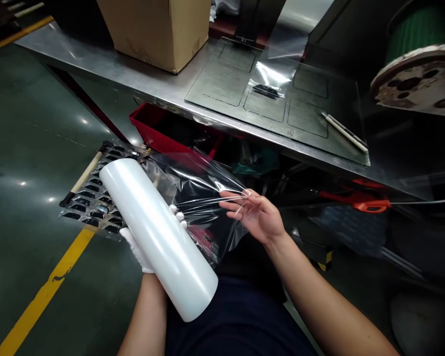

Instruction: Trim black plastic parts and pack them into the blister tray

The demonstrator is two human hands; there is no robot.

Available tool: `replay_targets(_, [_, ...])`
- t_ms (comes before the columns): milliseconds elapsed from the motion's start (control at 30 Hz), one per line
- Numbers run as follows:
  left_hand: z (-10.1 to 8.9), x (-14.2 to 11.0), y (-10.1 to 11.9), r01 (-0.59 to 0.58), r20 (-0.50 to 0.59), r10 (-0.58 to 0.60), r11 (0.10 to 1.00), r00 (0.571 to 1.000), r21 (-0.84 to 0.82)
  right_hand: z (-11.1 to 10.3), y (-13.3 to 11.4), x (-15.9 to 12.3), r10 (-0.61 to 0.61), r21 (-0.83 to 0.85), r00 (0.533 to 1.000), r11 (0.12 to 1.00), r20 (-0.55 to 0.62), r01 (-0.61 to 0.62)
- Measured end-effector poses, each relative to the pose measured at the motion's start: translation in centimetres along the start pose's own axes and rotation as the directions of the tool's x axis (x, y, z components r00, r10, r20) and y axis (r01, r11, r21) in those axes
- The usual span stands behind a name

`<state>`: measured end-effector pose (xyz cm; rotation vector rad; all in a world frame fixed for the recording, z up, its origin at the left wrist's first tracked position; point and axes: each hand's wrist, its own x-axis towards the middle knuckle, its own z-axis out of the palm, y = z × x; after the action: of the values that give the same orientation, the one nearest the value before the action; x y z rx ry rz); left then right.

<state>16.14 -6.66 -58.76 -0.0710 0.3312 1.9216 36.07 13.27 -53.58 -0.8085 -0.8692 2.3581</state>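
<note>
A thick white roll of clear stretch film [155, 235] lies slanted across my lap, its far end up and to the left. My left hand [139, 249], in a white glove, cradles the roll from underneath and is mostly hidden by it. A loose sheet of the clear film [200, 190] runs off the roll to the right. My bare right hand [257, 215] pinches the free edge of that sheet between thumb and fingertips, holding it stretched away from the roll.
A steel worktable [141, 74] runs across the top, carrying a cardboard box [157, 29], a dark recessed plate [267, 99] with a film-wrapped part, and a cable reel [419, 74]. Below are a red bin [148, 126], a perforated metal grate [92, 198] and a yellow floor line [48, 291].
</note>
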Motion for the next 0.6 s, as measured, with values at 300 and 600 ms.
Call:
replay_targets(300, [-1.3,-2.2,0.5,0.006,-0.012,-0.006,1.000,1.000,0.012,-1.3,2.0,0.6,0.075,-0.035,0.995,0.996,-0.066,-0.077])
replay_targets(600, [-2.5,-2.8,0.1,0.015,0.041,-0.019,0.996,0.999,0.083,-0.6,1.0,-1.3,0.042,0.019,0.999,0.999,-0.002,-0.042])
